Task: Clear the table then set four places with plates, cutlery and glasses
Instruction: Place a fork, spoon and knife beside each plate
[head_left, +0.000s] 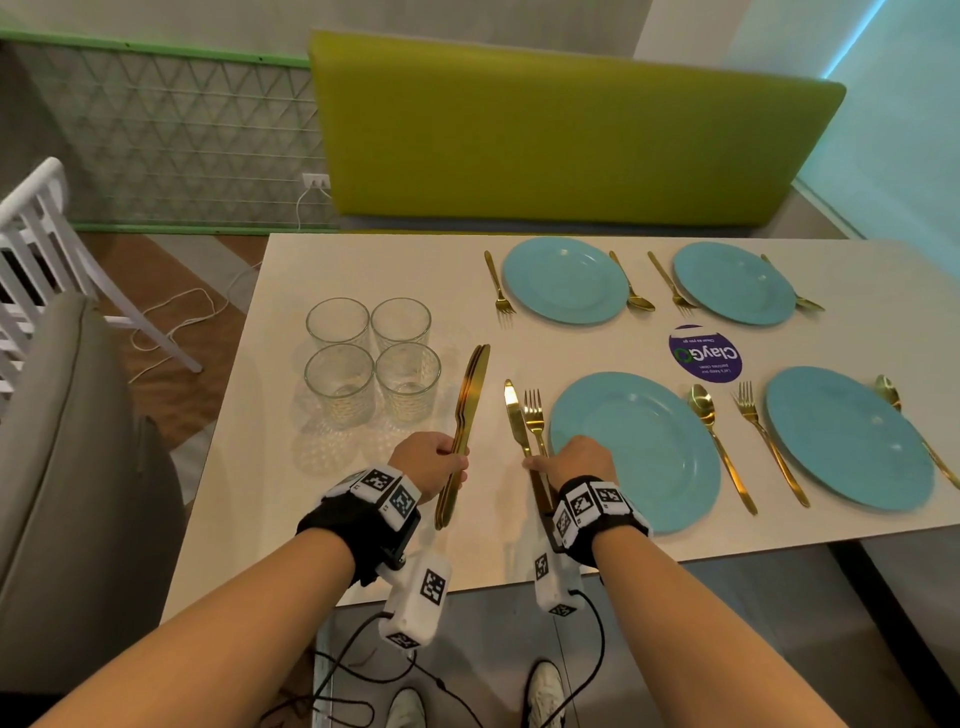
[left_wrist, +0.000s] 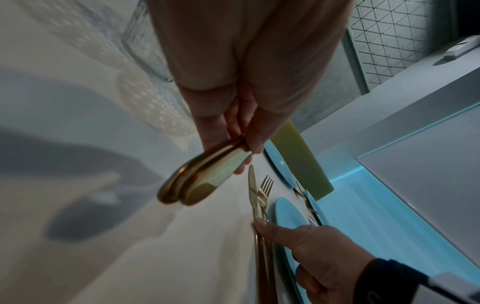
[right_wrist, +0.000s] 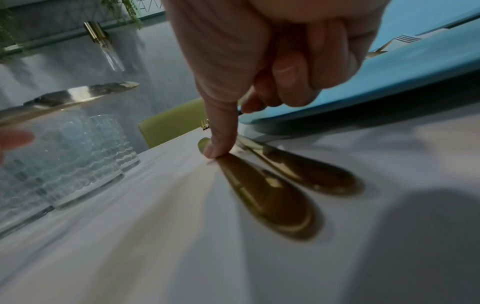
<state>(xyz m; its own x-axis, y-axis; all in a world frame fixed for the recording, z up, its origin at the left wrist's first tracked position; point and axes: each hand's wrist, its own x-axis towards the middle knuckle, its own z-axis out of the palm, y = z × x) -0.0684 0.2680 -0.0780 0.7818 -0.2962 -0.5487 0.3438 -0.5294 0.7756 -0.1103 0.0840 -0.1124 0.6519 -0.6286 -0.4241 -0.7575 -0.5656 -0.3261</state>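
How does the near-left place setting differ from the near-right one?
The near-left plate has a knife beside its fork; the near-right plate has only a fork there. The right hand touches the near-left knife; nothing touches the near-right cutlery. Both lack glasses.

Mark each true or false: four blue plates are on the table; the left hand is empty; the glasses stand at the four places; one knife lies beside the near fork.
1. Four blue plates are on the table. True.
2. The left hand is empty. False: it grips a stack of gold knives.
3. The glasses stand at the four places. False: all four are clustered together, left of the plates.
4. One knife lies beside the near fork. True; the right hand touches it with a fingertip.
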